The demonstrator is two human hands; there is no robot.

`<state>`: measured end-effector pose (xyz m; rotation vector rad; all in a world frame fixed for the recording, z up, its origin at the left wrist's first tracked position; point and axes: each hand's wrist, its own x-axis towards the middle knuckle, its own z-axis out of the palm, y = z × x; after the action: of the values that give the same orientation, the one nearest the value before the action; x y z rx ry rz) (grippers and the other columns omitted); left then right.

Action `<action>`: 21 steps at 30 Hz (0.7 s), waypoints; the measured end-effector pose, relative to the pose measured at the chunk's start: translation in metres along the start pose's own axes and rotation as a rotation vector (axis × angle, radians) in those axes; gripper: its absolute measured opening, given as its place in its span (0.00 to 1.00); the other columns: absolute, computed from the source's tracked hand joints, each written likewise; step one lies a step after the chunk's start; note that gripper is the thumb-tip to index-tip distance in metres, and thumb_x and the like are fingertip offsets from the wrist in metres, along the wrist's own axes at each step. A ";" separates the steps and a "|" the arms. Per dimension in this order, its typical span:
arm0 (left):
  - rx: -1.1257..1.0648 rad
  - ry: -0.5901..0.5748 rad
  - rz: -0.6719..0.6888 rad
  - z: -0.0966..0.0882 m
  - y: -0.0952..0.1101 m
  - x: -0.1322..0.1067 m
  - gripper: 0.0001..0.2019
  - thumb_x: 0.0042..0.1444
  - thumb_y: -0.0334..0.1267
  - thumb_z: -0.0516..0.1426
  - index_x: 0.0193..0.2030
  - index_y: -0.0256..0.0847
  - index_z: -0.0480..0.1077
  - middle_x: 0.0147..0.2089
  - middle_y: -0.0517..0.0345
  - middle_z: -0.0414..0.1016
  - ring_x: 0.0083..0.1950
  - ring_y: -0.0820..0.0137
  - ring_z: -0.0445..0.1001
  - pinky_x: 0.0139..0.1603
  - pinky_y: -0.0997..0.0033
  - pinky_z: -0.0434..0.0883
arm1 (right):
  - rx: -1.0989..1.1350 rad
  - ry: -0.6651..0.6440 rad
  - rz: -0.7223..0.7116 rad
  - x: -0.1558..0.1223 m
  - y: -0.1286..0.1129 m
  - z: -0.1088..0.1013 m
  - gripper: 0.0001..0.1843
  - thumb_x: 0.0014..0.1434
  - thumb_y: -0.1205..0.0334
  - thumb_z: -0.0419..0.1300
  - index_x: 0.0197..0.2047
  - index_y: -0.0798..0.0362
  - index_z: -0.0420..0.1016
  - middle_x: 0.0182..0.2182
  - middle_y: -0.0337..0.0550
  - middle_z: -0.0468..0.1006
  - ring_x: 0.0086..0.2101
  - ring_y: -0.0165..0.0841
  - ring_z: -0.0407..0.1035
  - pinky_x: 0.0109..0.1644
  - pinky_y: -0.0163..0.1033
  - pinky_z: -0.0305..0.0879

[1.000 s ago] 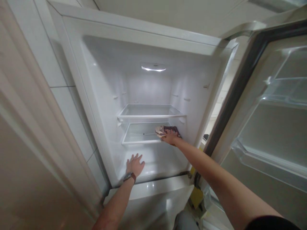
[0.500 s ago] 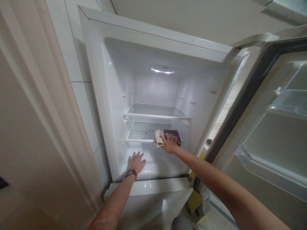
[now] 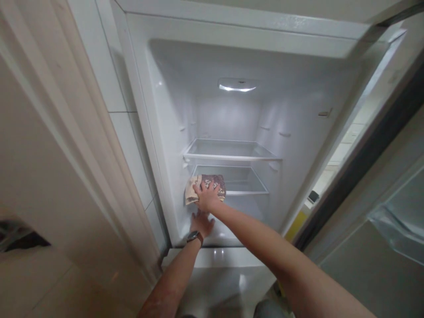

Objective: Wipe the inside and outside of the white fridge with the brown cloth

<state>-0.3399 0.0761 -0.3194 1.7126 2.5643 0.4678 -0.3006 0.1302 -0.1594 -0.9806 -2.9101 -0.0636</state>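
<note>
An open white fridge fills the view, with an upper glass shelf and a lower glass shelf. My right hand presses a patterned brown and beige cloth onto the front left of the lower shelf, fingers spread over it. Below it, my left hand, with a wristwatch on its wrist, lies flat on the fridge floor, partly hidden under my right forearm.
The fridge door stands open at the right with clear door bins. A tiled wall and a beige panel flank the left side. The interior lamp is lit. Something yellow shows behind the door.
My right hand has slid the cloth from the right end of the lower shelf to its left end. The camera has moved closer and rightward. My left hand stays on the fridge floor.
</note>
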 end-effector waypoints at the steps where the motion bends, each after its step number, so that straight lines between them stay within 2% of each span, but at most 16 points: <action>1: 0.006 0.001 0.006 0.000 0.000 0.000 0.27 0.67 0.48 0.49 0.71 0.47 0.63 0.73 0.45 0.63 0.74 0.49 0.54 0.72 0.37 0.50 | 0.011 -0.001 -0.008 0.004 -0.005 0.000 0.42 0.66 0.35 0.50 0.78 0.37 0.44 0.76 0.49 0.42 0.71 0.74 0.32 0.64 0.85 0.31; 5: 0.032 0.006 0.020 -0.003 0.001 -0.002 0.25 0.68 0.45 0.48 0.70 0.47 0.64 0.72 0.46 0.63 0.72 0.51 0.58 0.72 0.37 0.52 | 0.076 -0.051 -0.026 0.008 -0.012 -0.005 0.41 0.66 0.36 0.49 0.78 0.36 0.44 0.77 0.48 0.42 0.71 0.72 0.30 0.65 0.84 0.29; 9: 0.039 0.004 -0.003 -0.003 -0.001 -0.001 0.25 0.67 0.47 0.50 0.68 0.49 0.67 0.74 0.50 0.62 0.75 0.52 0.55 0.71 0.40 0.55 | 0.152 -0.080 -0.032 -0.002 0.005 -0.012 0.39 0.67 0.36 0.47 0.77 0.32 0.45 0.77 0.42 0.42 0.72 0.68 0.30 0.68 0.80 0.27; 14: 0.051 0.008 0.011 0.000 -0.006 0.001 0.26 0.65 0.48 0.51 0.70 0.55 0.65 0.76 0.59 0.58 0.77 0.52 0.51 0.72 0.37 0.53 | 0.171 -0.072 0.073 -0.029 0.062 -0.016 0.37 0.67 0.37 0.45 0.76 0.30 0.47 0.77 0.41 0.43 0.73 0.65 0.32 0.69 0.78 0.31; 18: 0.026 -0.003 -0.018 0.001 -0.005 0.001 0.28 0.64 0.50 0.51 0.71 0.55 0.63 0.77 0.59 0.55 0.78 0.52 0.49 0.74 0.38 0.49 | 0.164 -0.064 0.248 -0.052 0.121 -0.022 0.35 0.67 0.37 0.44 0.75 0.28 0.51 0.76 0.40 0.47 0.73 0.62 0.36 0.69 0.74 0.37; 21: 0.035 -0.005 -0.033 0.002 -0.004 0.001 0.29 0.64 0.50 0.51 0.72 0.53 0.63 0.78 0.58 0.55 0.79 0.53 0.48 0.75 0.40 0.48 | 0.165 -0.064 0.373 -0.060 0.155 -0.026 0.35 0.66 0.36 0.42 0.74 0.29 0.53 0.75 0.41 0.49 0.72 0.60 0.40 0.69 0.73 0.39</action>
<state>-0.3437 0.0763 -0.3218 1.6768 2.6080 0.4196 -0.1580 0.2155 -0.1359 -1.4925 -2.6764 0.2272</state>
